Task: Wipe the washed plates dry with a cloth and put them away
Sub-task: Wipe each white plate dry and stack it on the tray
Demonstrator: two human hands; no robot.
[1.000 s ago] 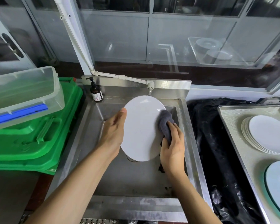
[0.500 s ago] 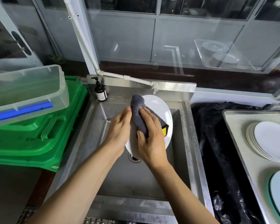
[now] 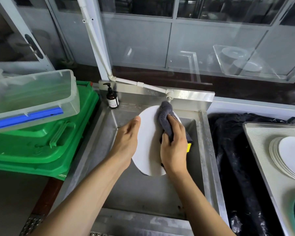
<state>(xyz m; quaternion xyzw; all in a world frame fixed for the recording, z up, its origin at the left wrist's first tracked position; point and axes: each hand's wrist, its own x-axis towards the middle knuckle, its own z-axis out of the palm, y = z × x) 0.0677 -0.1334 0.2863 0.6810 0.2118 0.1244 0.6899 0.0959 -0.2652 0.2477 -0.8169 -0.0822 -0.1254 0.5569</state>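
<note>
Over sink (image 3: 209, 150) — left hand (image 3: 126, 142) grips plate (image 3: 147, 147) edge, right hand (image 3: 174, 147) presses cloth (image 3: 165, 120).

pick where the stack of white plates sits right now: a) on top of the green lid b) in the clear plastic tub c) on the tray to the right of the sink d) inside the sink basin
c: the stack of white plates lies on the tray to the right of the sink, past the black plastic sheet.

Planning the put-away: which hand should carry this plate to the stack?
Probably the left hand: it already holds the plate; the right hand grips the cloth.
</note>
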